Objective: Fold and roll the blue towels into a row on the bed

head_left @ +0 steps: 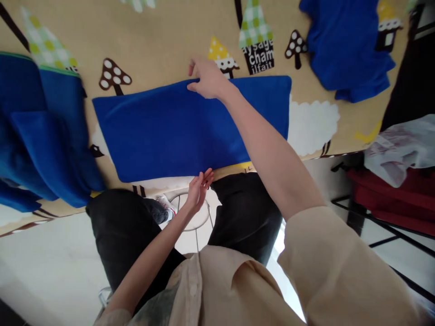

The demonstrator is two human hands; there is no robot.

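A blue cloth (pixel 159 131) lies flat as a long folded rectangle on the patterned tablecloth (pixel 159 45). My right hand (pixel 209 79) reaches across to the far edge of the cloth. Its thumb is at that edge and its fingers are curved, with a gap between them and the thumb. Down at the near edge, by my lap, my left hand (pixel 199 190) has its fingers stretched out, the tips touching or very close to the cloth. Neither hand visibly grips the fabric.
More blue cloths (pixel 50 122) are heaped at the left, some with a green edge. A crumpled blue cloth (pixel 343 45) lies at the far right. Beside the table, a clear plastic bag (pixel 401 145) rests over dark red fabric (pixel 397 199) on a black frame.
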